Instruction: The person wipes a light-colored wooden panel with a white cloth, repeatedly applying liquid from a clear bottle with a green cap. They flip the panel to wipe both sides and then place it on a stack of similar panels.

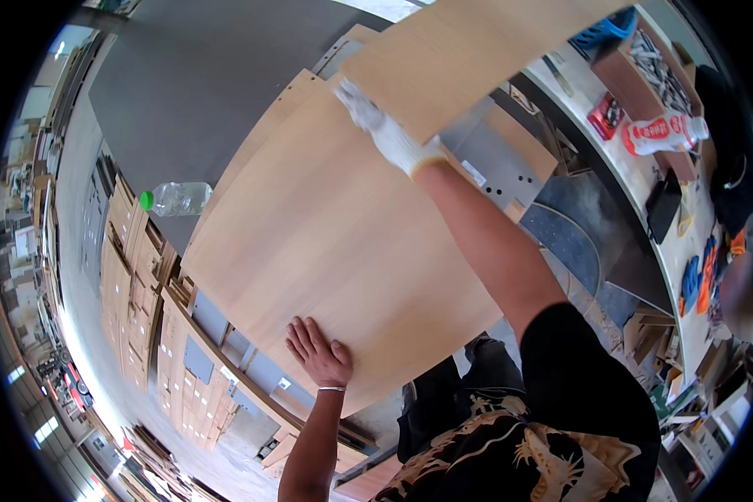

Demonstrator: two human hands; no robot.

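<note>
Left hand [320, 351] lay flat, fingers spread, on near edge of wood panel [326, 234] atop the grey tabletop [192, 75]. Gloved right hand [389, 134] gripped upper panel [460, 58] at far corner; bottle [176, 198] left.

Over on the desk [636, 180] at the right lies a white squeeze bottle [663, 132] on its side, wrapped in a red-and-white label, and just beside it toward the left sits a small flat red packet [606, 115]. An open brown cardboard box [644, 71] stands behind them (full of grey metal bits). A small white sticker [474, 173] marks the grey drilled panel.
</note>
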